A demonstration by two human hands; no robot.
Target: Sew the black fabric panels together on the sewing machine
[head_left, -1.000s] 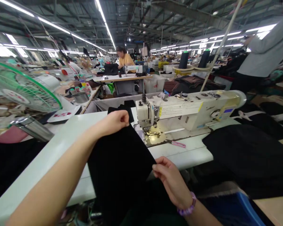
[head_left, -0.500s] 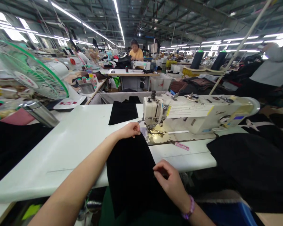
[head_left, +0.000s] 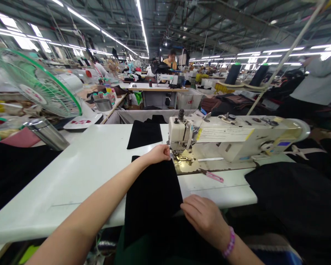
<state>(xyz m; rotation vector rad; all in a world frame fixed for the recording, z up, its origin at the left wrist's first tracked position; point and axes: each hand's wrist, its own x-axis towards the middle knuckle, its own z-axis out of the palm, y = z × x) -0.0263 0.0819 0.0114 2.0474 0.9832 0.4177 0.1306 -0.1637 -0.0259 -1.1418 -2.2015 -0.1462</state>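
Note:
A black fabric piece [head_left: 154, 191] lies over the front of the pale table and hangs toward my lap. My left hand [head_left: 160, 153] pinches its far right corner, close beside the needle area of the sewing machine [head_left: 209, 136]. On the fabric's right edge, nearer to me, my right hand [head_left: 202, 213] is closed with thumb and fingers together. A bead bracelet circles that wrist. Pink-handled thread snips [head_left: 212, 176] and a white pen-like stick [head_left: 210, 159] rest by the machine, right of the fabric.
Another black fabric piece [head_left: 145, 134] lies behind my left hand. More dark fabric [head_left: 295, 198] is heaped at the right. A green-rimmed fan [head_left: 38, 82] and a steel flask [head_left: 46, 133] stand at the left. A person [head_left: 171, 62] sits at a machine farther back.
My left hand has moved slightly right with the fabric corner, toward the machine's needle area. My right hand's fingers have closed on the fabric's right edge.

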